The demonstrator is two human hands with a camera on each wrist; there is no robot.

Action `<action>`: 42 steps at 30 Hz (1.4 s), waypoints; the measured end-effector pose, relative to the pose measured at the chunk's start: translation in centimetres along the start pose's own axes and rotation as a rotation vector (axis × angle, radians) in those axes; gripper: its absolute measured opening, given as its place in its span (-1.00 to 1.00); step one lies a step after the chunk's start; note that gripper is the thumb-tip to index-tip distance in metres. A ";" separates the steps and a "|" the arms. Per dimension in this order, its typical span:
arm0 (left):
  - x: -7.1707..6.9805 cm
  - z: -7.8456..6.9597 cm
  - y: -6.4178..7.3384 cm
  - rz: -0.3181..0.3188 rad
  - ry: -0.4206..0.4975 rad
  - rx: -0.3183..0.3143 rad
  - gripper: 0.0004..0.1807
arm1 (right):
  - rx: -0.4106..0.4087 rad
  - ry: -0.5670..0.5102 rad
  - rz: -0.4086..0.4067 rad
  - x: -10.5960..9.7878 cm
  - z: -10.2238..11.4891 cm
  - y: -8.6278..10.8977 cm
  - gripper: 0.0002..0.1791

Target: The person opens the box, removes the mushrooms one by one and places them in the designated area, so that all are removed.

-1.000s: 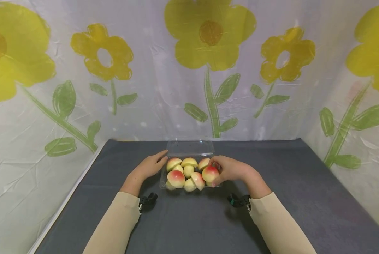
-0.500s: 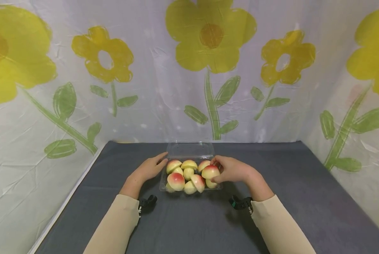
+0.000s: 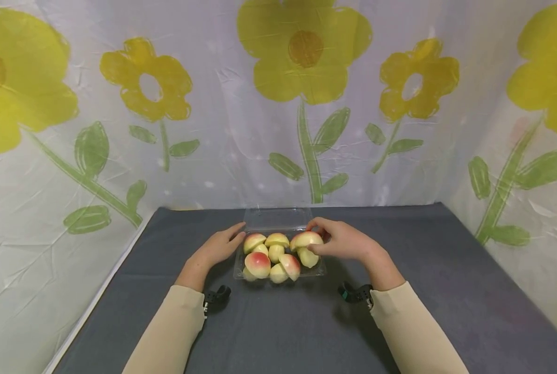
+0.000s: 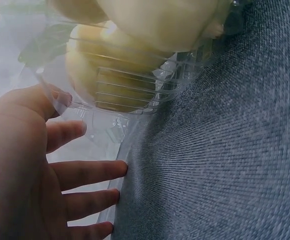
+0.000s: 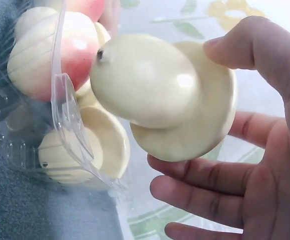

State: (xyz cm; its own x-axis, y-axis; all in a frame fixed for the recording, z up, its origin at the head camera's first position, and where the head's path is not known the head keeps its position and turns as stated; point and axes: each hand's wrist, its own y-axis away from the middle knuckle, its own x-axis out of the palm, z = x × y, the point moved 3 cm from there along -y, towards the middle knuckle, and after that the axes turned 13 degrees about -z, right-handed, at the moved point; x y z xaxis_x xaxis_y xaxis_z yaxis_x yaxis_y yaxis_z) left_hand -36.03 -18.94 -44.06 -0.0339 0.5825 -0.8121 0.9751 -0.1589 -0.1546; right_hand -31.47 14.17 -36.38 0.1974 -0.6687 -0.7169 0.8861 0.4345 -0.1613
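Pinching mushroom [image 5: 167, 95] between thumb [image 5: 257, 45] and fingers [image 5: 204, 172]: right hand [image 3: 343, 240].

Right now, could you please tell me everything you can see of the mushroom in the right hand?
The mushroom is cream-coloured in the right wrist view, smooth and slightly shiny, perhaps plastic or foam. Its fat, rounded stem has a small dark spot at the end; its cap flares wider. The right hand pinches it by the cap. In the head view it is stem down, over the right part of the box; whether it touches anything else is unclear.
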 end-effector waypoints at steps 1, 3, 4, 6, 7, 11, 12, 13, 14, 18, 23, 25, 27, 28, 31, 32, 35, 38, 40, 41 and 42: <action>0.0 0.0 0.0 -0.001 0.001 -0.002 -0.33 | -0.007 0.008 -0.004 -0.1 0.0 0.0 -0.55; 0.0 0.0 0.0 -0.001 -0.002 -0.004 -0.33 | -0.015 0.027 -0.012 -0.2 -0.1 0.0 -0.54; 0.0 0.0 0.0 -0.001 -0.004 -0.004 -0.33 | -0.014 0.034 -0.014 -0.2 -0.1 0.0 -0.54; 0.1 -0.1 0.0 -0.002 -0.006 -0.003 -0.33 | -0.011 0.046 -0.023 -0.4 -0.1 0.1 -0.52; 0.1 0.0 -0.1 -0.002 -0.007 -0.002 -0.33 | -0.011 0.049 -0.027 -0.5 -0.2 0.1 -0.52; 0.0 0.1 0.0 -0.004 0.002 -0.007 -0.34 | -0.015 0.051 -0.054 -0.9 -0.1 0.2 -0.54; 0.0 0.1 0.0 -0.004 0.003 -0.007 -0.34 | -0.017 0.051 -0.062 -1.0 -0.1 0.2 -0.55; 0.0 0.1 0.0 -0.003 0.004 -0.007 -0.34 | -0.021 0.051 -0.069 -1.1 -0.1 0.2 -0.57; 0.0 0.2 0.0 -0.003 0.004 -0.007 -0.34 | -0.026 0.054 -0.078 -1.2 0.0 0.3 -0.58; 0.1 0.2 -0.1 0.001 0.002 0.003 -0.33 | -0.041 0.061 -0.105 -1.8 -0.2 0.5 -0.59; 0.2 0.3 -0.2 0.002 0.000 -0.004 -0.33 | -0.061 0.043 -0.120 -2.3 -0.5 0.5 -0.57; 0.2 0.4 -0.2 0.003 -0.001 -0.006 -0.33 | -0.060 0.031 -0.121 -2.4 -0.8 0.5 -0.57; 0.2 0.4 -0.2 0.004 -0.001 -0.004 -0.32 | -0.060 0.023 -0.121 -2.5 -1.0 0.4 -0.57; 0.2 0.4 -0.2 0.004 -0.002 -0.003 -0.32 | -0.058 0.018 -0.124 -2.5 -1.1 0.4 -0.56; 0.2 0.4 -0.1 0.004 0.001 -0.006 -0.33 | -0.053 0.002 -0.132 -2.7 -1.5 0.3 -0.54; 0.2 0.4 -0.1 0.004 0.002 -0.006 -0.33 | -0.056 -0.001 -0.136 -2.8 -1.6 0.3 -0.53; 0.2 0.4 -0.1 0.005 0.003 -0.002 -0.33 | -0.067 0.001 -0.154 -2.9 -2.0 0.1 -0.51; 0.2 0.4 -0.2 0.006 0.001 -0.001 -0.32 | -0.083 0.016 -0.176 -3.0 -2.4 -0.2 -0.49; 0.2 0.4 -0.2 0.007 0.003 -0.002 -0.32 | -0.084 0.032 -0.194 -3.0 -2.7 -0.3 -0.47; 0.2 0.4 -0.2 0.008 0.003 -0.003 -0.32 | -0.081 0.041 -0.203 -3.0 -2.8 -0.4 -0.46; 0.2 0.4 -0.2 0.007 0.004 -0.006 -0.31 | -0.077 0.049 -0.212 -3.0 -3.0 -0.4 -0.45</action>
State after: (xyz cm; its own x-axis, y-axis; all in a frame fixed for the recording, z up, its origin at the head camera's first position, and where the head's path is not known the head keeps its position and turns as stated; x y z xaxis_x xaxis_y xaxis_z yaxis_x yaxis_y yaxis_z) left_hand -36.32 -19.12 -44.43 -0.0263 0.5847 -0.8108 0.9766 -0.1580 -0.1456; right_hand -33.65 17.78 -36.19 -0.0121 -0.7206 -0.6932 0.8706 0.3334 -0.3618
